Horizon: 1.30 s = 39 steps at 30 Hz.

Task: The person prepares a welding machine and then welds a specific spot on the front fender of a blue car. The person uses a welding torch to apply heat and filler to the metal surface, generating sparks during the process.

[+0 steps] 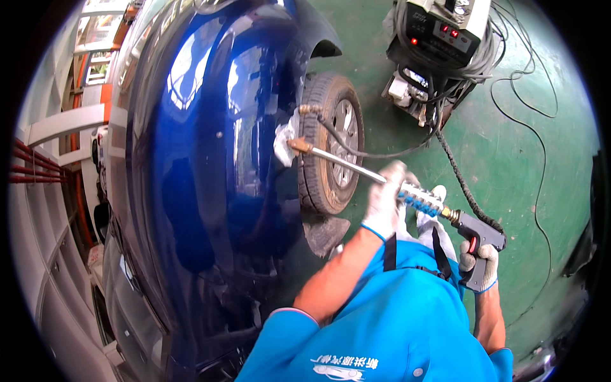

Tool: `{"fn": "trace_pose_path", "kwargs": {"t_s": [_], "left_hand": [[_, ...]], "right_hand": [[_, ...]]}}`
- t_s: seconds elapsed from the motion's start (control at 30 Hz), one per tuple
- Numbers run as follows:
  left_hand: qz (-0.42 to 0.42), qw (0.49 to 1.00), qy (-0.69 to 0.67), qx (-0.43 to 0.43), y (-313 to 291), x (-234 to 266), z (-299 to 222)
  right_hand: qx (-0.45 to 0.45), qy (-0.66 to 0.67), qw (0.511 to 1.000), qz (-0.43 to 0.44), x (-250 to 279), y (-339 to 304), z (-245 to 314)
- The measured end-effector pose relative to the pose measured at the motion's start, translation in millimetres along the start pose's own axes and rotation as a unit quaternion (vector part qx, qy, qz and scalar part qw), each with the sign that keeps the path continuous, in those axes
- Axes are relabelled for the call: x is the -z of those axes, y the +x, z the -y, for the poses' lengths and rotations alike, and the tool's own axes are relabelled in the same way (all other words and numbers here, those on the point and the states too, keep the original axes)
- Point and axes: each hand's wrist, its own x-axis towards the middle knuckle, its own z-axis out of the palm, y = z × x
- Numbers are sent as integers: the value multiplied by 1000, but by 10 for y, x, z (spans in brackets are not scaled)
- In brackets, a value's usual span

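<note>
My right hand [482, 266], in a white knit glove, wraps the grip of a dark grey dent-puller gun [480, 234] with a red trigger. From the gun a slide hammer [422, 200] with a ribbed weight and a steel rod [347, 163] runs left. My gloved left hand [385, 200] is closed around the rod, just ahead of the weight. The rod's copper-coloured tip [299, 146] is at a bare whitish patch [284, 141] on the edge of a blue car's fender [223, 146]; whether it touches, I cannot tell.
Behind the fender edge stands a car wheel [331, 143]. A clamp [310, 109] sits near the patch, its cable running to a welding machine [442, 35] with a lit display. A thick sheathed cable [458, 169] leads to the gun. Thin cables [541, 184] lie on the green floor.
</note>
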Motion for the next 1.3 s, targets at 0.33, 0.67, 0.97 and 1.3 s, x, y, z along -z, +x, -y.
{"fn": "trace_pose_path", "kwargs": {"t_s": [0.33,0.67,0.97,1.3], "left_hand": [[231,888,-381,-113,645,986,-1267],[-302,929,-120,-176,540,477,-1291],[66,936,-330,-107,490,660,-1367],[-197,945,-208,-155,403,498,-1496]], "right_hand": [[-15,19,1000,-9,180,-55,-27],[-10,1,1000,4,191,1,-32],[8,21,1000,-7,215,-94,-64],[0,-24,1000,12,138,-28,-37]]}}
